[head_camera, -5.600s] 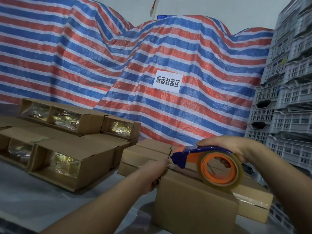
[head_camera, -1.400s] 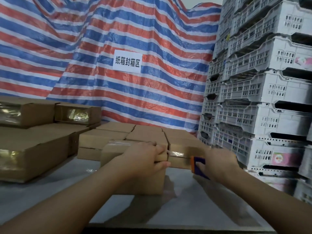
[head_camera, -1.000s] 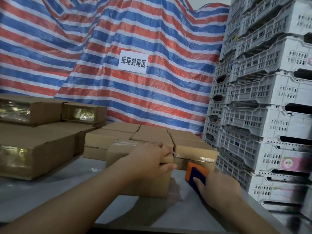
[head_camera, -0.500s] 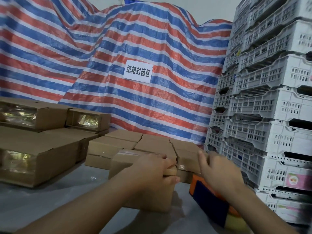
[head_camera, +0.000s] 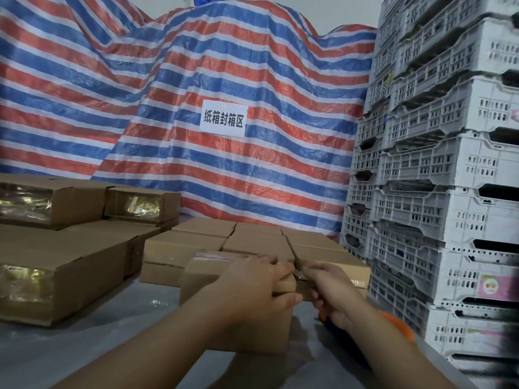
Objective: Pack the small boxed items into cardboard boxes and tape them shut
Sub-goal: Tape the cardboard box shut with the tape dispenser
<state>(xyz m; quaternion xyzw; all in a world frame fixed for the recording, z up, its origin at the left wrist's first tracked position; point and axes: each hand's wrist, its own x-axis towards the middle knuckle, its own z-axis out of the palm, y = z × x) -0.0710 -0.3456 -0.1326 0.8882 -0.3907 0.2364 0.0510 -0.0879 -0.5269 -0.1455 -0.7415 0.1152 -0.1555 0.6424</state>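
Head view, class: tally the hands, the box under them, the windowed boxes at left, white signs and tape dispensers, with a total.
Hands: 2 (left hand, right hand)
Box under the hands: 1
Windowed boxes: 3 (upper box, small box, lower box)
White sign: 1
Tape dispenser, partly hidden: 1
Total: 8

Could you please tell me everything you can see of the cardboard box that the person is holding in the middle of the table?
The cardboard box is small, plain brown and closed, with a glossy strip of clear tape along its top. It stands flat on the grey table, just in front of a row of similar boxes. The left hand grips its top right edge, thumb on the near face; the right hand meets it at the right end. Its lower part is hidden behind the forearm.
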